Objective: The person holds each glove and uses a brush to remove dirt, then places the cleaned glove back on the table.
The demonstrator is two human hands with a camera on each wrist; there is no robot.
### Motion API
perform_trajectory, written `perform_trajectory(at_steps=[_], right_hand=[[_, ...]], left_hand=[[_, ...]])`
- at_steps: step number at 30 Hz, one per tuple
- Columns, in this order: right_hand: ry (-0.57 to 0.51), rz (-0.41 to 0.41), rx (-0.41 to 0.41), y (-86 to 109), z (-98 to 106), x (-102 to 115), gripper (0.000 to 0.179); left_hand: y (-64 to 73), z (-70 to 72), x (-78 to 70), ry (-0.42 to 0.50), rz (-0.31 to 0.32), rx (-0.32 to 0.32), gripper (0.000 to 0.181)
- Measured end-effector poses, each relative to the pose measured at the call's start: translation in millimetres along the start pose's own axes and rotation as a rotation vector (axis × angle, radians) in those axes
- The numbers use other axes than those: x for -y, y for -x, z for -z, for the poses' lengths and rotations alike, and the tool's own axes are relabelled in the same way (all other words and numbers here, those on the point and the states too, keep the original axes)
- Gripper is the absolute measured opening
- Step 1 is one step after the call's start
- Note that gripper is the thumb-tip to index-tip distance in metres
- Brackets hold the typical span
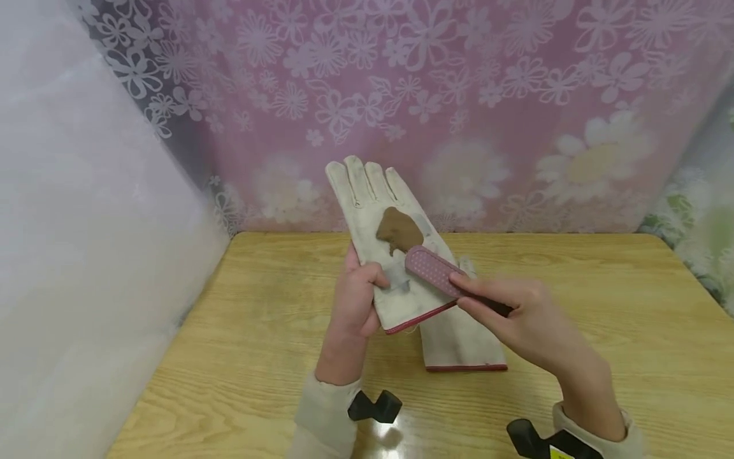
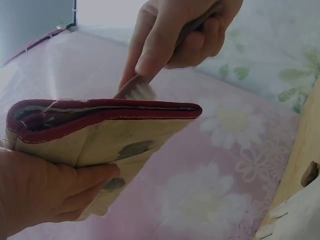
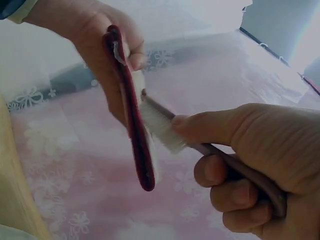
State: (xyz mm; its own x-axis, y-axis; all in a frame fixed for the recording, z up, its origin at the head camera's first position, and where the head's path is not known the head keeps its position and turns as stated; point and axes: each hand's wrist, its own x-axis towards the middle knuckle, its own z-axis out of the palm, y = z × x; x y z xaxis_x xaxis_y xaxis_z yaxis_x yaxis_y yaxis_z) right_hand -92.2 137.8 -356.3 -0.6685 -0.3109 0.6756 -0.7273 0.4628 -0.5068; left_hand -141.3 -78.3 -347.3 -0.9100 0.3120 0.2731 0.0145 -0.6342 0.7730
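My left hand (image 1: 357, 296) holds a cream work glove (image 1: 418, 303) by its lower left edge, thumb on the face and the other fingers behind. The glove is raised over the table with its fingers pointing up and away. It has a red-trimmed cuff, a brown patch (image 1: 399, 231) on its face and grey marks near the thumb. A mauve brush (image 1: 431, 271) with a dotted back is gripped by its handle in my right hand (image 1: 524, 315). Its white bristles (image 3: 162, 127) face the glove, right at its surface near the cuff. Below lies a second cream glove (image 1: 464, 341), partly covered.
The wood-grain table (image 1: 258, 357) extends around both hands. Behind it hangs a pink flowered curtain (image 1: 367, 83). A white sheet (image 1: 97, 223) borders the left side, and a pale leaf-patterned cloth (image 1: 702, 210) borders the right.
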Motion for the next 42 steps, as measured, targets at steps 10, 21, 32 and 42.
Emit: perform_trajectory(at_steps=[10, 21, 32, 42], right_hand=[[-0.005, 0.039, -0.107, -4.4, -16.1, 3.1, 0.047], [0.048, -0.036, 0.063, -0.3, -3.9, 14.1, 0.049], [-0.145, -0.184, -0.183, -3.7, -13.7, 18.7, 0.047], [0.144, 0.074, -0.017, 1.7, -3.2, 22.7, 0.046]], left_hand=[[-0.2, -13.7, 14.5, -0.091, 0.018, 0.006, 0.1], [-2.6, -16.3, 17.9, -0.047, -0.049, -0.012, 0.097], [1.7, -19.4, 15.7, -0.012, -0.05, 0.007, 0.097], [3.5, -24.2, 18.0, -0.064, -0.045, 0.023, 0.097]])
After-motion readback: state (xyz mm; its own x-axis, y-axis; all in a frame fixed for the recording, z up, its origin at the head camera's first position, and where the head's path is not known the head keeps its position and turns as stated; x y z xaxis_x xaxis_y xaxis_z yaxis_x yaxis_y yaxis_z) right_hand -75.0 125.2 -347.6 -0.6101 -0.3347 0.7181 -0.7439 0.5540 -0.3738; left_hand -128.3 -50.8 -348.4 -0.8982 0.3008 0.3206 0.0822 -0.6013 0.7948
